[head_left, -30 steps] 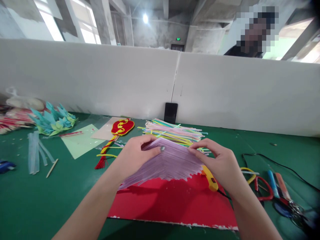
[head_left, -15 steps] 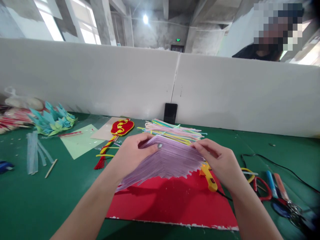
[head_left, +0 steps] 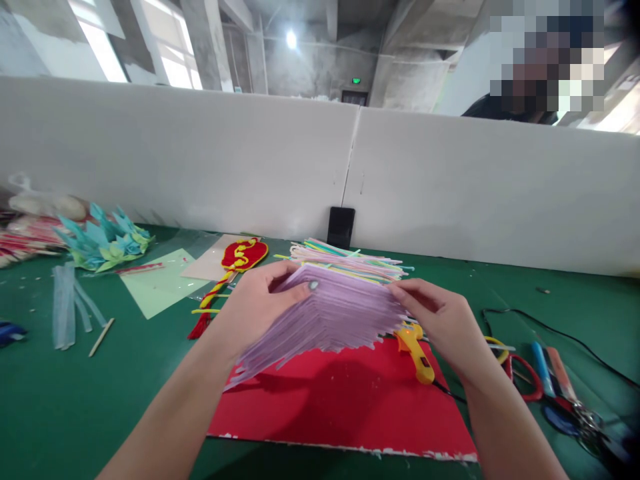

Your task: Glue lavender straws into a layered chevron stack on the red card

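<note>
A flat fan-shaped panel of pale purple straws (head_left: 330, 317) hangs in the air above a red sheet (head_left: 345, 400) on the green table. My left hand (head_left: 255, 307) grips its left side, thumb on top. My right hand (head_left: 440, 320) pinches its right edge with thumb and fingers. The panel tilts down toward me on the left. Behind it lies a loose pile of coloured straws (head_left: 350, 260). A yellow glue gun (head_left: 415, 350) lies on the red sheet just under my right hand.
Scissors with red handles (head_left: 525, 373), pens and a black cable (head_left: 550, 330) lie at the right. A red and yellow tasselled ornament (head_left: 235, 263), a pale green sheet (head_left: 160, 283), clear strips (head_left: 67, 307) and teal paper shapes (head_left: 107, 240) are at the left. A white partition (head_left: 320, 173) stands behind, a person beyond it.
Both hands have lifted the purple straw panel slightly up and away from me, and my right hand has slid a little along its right edge. The person behind the partition shifted right.
</note>
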`<act>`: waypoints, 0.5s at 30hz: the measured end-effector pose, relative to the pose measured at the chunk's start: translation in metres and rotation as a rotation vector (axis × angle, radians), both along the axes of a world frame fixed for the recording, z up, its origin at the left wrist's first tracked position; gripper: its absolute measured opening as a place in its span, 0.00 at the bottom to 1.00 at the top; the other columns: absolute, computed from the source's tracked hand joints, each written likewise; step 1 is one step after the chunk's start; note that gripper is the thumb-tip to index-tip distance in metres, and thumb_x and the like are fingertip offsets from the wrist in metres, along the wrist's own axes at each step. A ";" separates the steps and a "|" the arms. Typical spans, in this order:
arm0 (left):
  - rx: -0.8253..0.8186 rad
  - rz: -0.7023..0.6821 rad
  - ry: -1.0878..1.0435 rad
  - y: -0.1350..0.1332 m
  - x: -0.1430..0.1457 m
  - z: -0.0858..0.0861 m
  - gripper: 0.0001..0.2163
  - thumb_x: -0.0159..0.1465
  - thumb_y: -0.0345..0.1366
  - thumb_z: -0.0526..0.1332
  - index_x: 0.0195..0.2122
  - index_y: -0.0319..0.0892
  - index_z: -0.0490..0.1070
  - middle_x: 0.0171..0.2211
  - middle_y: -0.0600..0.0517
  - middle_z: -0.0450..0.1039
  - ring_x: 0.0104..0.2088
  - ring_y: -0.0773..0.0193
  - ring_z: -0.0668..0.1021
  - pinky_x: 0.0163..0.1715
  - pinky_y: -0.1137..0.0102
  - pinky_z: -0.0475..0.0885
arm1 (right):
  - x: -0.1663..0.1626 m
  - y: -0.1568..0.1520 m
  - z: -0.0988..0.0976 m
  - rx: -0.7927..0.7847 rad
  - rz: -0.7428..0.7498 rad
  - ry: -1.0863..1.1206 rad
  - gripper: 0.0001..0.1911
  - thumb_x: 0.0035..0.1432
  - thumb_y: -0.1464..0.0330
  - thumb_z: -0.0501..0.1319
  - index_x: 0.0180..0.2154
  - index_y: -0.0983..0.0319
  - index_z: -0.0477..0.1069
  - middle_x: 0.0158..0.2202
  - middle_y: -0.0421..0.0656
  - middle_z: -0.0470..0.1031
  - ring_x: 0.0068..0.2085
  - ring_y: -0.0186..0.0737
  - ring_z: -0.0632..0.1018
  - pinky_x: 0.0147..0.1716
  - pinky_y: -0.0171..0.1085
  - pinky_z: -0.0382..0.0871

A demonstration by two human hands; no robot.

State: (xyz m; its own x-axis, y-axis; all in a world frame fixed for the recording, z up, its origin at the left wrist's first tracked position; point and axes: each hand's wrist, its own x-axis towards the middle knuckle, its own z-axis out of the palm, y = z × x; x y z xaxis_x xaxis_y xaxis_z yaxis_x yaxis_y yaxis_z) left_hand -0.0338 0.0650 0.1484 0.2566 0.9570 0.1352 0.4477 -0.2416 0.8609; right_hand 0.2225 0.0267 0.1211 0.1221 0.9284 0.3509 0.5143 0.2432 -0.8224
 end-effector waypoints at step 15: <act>0.003 -0.013 0.030 0.000 -0.001 0.001 0.10 0.59 0.41 0.61 0.40 0.44 0.73 0.36 0.52 0.77 0.36 0.60 0.77 0.33 0.70 0.69 | -0.005 -0.002 -0.003 0.087 0.092 -0.102 0.15 0.53 0.60 0.64 0.44 0.54 0.76 0.44 0.42 0.78 0.45 0.43 0.78 0.48 0.44 0.71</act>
State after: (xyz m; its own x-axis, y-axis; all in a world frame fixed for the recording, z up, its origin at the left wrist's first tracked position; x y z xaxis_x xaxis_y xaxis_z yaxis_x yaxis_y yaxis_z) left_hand -0.0346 0.0650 0.1491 0.2726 0.9533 0.1301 0.4705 -0.2500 0.8462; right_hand 0.2178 0.0245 0.1181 -0.0029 0.8995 0.4369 0.5666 0.3615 -0.7405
